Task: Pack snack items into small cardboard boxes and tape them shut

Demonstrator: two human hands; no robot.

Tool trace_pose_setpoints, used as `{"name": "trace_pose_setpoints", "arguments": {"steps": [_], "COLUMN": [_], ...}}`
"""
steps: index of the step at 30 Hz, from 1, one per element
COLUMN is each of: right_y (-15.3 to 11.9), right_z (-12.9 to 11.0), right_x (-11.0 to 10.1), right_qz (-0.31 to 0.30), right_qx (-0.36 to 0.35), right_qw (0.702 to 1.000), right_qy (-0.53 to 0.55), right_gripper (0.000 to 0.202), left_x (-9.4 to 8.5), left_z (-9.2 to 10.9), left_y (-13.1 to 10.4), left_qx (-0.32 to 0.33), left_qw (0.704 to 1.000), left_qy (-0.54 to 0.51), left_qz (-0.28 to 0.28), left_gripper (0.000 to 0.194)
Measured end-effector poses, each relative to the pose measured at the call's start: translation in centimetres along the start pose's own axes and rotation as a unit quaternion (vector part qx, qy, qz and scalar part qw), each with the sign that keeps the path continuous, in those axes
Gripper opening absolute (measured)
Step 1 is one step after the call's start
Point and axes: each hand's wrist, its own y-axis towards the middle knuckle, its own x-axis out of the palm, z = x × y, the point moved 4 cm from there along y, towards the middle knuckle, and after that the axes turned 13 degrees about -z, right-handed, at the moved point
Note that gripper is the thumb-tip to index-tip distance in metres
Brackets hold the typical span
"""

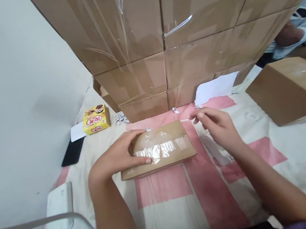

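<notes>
A small flat cardboard box (171, 135) lies on the cloth in front of me, with shiny clear tape across its top. My left hand (131, 150) grips its left part, the thumb on the taped top and the fingers over the far edge. Just beyond the box's right end, my right hand (214, 123) hovers with loosely bent fingers, apart from one another, and nothing visible in them. Beneath that hand is a white paper piece (216, 148), partly hidden by the wrist.
Large taped cartons (140, 77) are stacked behind. A bigger cardboard box (291, 94) stands at right, beyond a white sheet (216, 88). Along the left are a yellow packet (95, 119), a black phone (72, 151) and a white power strip (59, 210) with a cable. Another person's arm (290, 35) shows far right.
</notes>
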Motion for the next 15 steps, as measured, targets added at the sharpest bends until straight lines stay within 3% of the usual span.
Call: {"name": "trace_pose_setpoints", "arguments": {"steps": [3,6,10,15], "right_y": [5.0,8.9,10.7,10.8], "right_z": [2.8,6.9,10.2,11.1], "right_x": [-0.4,1.3,3.1,3.6], "right_qz": [-0.142,-0.288,-0.312,-0.29], "right_qx": [0.059,0.106,0.123,0.115], "right_qw": [0.972,0.893,0.865,0.859], "right_qy": [-0.179,-0.329,-0.374,-0.405], "right_gripper": [0.026,0.035,0.036,0.033], "left_x": [-0.2,-0.5,-0.5,-0.6], "left_z": [0.1,0.4,0.5,0.5], "left_y": [0.2,0.3,0.4,0.4], "left_qx": [0.011,0.027,0.025,0.018], "left_qw": [1.0,1.0,1.0,1.0], "left_qy": [-0.006,-0.007,-0.011,-0.015], "left_qz": [0.0,0.008,0.005,0.007], "left_gripper": [0.094,0.092,0.092,0.091]}}
